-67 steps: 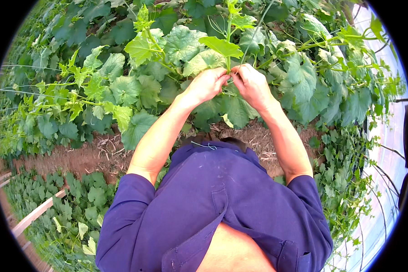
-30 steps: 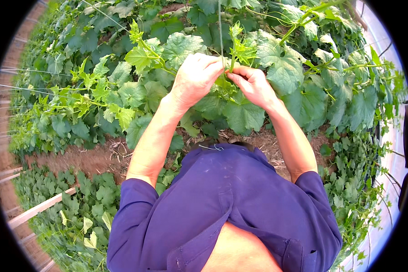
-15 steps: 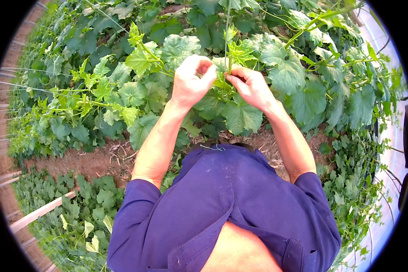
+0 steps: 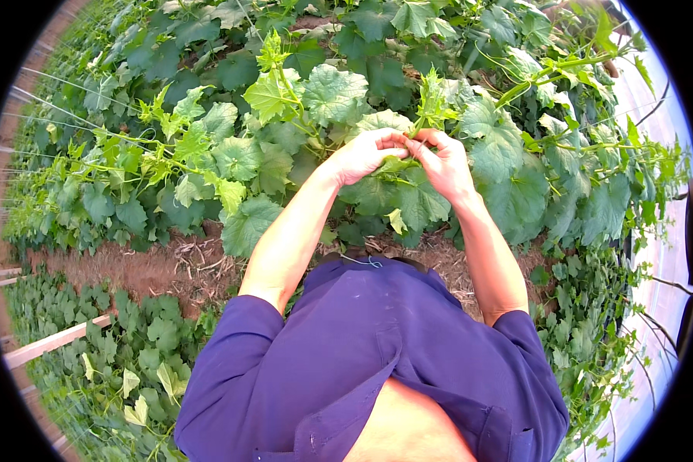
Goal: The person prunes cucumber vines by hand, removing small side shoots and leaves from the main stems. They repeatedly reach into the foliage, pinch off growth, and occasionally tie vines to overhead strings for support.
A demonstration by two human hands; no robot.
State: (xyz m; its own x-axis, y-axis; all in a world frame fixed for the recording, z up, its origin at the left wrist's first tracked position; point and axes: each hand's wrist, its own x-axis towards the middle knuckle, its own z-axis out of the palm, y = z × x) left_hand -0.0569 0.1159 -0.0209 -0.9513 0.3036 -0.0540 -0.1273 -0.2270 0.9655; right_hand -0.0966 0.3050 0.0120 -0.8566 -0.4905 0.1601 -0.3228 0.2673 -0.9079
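Note:
A green vine shoot [image 4: 433, 104] with a bright leafy tip rises just beyond my fingers. My right hand [image 4: 445, 166] has its thumb and forefinger pinched on the stem below that tip. From the left, my left hand [image 4: 366, 156] meets it at the same stem, fingers closed; the exact spot they grip is partly hidden. Broad green leaves [image 4: 422, 202] hang directly under both hands. Lower down, a small pale leaf [image 4: 396, 221] shows against the darker foliage.
Dense vines fill the far side, with another upright shoot [image 4: 272, 58] left of my hands. Thin strings [image 4: 77, 115] stretch across the left. Bare soil with dry straw [image 4: 185, 266] runs between rows. A wooden bar [image 4: 58, 343] lies at lower left, plastic sheeting [image 4: 666, 231] at right.
My left hand has moved right and slightly down to meet my right hand at the stem. The upright string seen by the shoot no longer shows there. A pale leaf now appears below.

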